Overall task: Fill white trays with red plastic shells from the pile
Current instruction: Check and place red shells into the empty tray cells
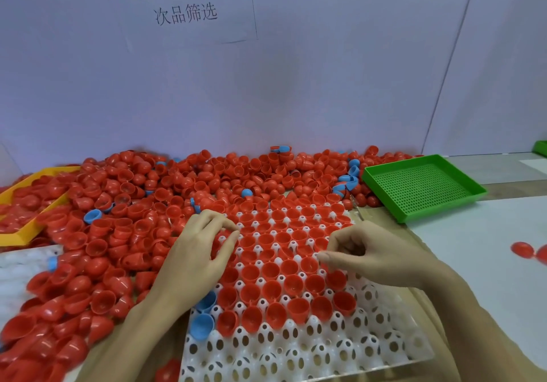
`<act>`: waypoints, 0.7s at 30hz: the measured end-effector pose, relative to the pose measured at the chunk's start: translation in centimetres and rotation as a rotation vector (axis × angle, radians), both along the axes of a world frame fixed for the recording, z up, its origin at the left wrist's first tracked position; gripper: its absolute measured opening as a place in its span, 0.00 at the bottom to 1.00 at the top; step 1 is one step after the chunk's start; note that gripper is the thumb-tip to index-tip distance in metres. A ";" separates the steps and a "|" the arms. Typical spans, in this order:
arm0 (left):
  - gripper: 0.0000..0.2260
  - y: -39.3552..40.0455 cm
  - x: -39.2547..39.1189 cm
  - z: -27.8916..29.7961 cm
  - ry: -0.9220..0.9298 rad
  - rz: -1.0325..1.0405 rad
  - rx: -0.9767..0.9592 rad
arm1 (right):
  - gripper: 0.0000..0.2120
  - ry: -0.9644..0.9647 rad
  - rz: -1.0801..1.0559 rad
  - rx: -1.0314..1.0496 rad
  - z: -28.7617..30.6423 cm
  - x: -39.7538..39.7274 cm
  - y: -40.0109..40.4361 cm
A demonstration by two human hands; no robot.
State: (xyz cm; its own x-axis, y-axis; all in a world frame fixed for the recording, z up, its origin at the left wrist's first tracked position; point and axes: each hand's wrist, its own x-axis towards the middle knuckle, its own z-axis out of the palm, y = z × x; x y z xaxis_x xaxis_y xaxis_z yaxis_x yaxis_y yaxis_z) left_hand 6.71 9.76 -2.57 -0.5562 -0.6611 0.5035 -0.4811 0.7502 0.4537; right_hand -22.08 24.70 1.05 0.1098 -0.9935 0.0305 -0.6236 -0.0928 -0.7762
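Note:
A white tray [299,352] with perforated cups lies in front of me, its far rows holding several red shells [272,290] with their hollow sides up. The near rows show bare white cups. A big pile of red shells [124,227] covers the table to the left and behind the tray. My left hand [201,251] rests at the tray's left edge, fingers bent over the shells there; whether it holds one is hidden. My right hand [364,254] hovers over the tray's right side with fingers curled and fingertips pinched together, nothing visible between them.
Blue shells [202,325] lie mixed in the pile and by the tray's left edge. A yellow tray [29,224] of red shells sits far left, a second white tray [17,266] below it. A green perforated tray [420,186] stands at the right. Two red shells [524,250] lie apart on the right.

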 end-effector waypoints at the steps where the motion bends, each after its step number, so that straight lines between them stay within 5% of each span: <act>1: 0.05 -0.5 0.2 -0.2 -0.013 0.025 -0.004 | 0.18 0.018 -0.048 -0.041 -0.4 0.2 -0.3; 9: 0.11 -5.5 1.6 -1.3 -0.111 0.208 0.107 | 0.21 0.269 -0.210 -0.203 -2.0 1.3 -2.0; 21: 0.16 -13.9 -4.0 2.2 -0.487 0.128 0.051 | 0.21 0.248 -0.225 -0.263 -2.0 1.4 -2.1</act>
State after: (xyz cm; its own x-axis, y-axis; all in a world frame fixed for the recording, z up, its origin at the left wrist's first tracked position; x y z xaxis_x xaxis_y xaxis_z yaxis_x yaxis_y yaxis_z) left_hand 2.70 -4.09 -0.34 -0.6317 -0.7561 0.1709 -0.7325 0.6544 0.1878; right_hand -20.71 22.63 -0.96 -0.0728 -0.9553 0.2865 -0.8158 -0.1082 -0.5681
